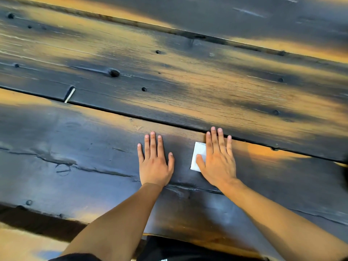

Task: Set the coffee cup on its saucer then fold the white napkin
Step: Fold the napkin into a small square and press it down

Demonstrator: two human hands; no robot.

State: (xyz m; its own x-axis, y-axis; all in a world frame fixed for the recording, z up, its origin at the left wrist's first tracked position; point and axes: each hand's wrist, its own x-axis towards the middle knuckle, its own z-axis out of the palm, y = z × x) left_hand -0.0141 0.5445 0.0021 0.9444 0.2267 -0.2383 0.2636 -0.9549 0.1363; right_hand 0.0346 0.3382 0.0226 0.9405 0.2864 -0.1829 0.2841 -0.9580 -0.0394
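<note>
A small white napkin [198, 155] lies folded flat on the dark wooden table [94, 147]. My right hand [218, 159] presses down on it with straight fingers and covers most of it; only its left part shows. My left hand [154, 162] rests flat on the bare wood a short way to the left, fingers straight, touching nothing else. No coffee cup or saucer is in view.
The table is made of wide dark planks with deep seams [131, 115] and knots. Its near edge [56, 215] runs across the bottom left, with floor below. A dark object [345, 176] shows at the right edge.
</note>
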